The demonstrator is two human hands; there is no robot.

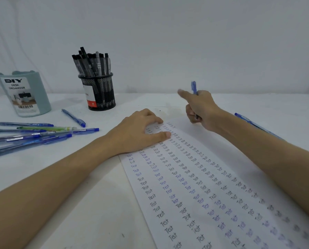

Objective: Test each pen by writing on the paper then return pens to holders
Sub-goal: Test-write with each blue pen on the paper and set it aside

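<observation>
The right hand (200,108) is closing its grip around a blue pen (194,88), forefinger pointing out, the pen's long axis standing nearly upright with its cap end above the knuckles and its tip hidden in the fist. The left hand (141,133) is lying flat, fingers spread, pinning the paper (186,186) just left of the grip. The mint desk organizer (24,94) and the mesh holder (99,92) are standing well away to the left, across the tabletop (78,203), nearer the left hand.
</observation>
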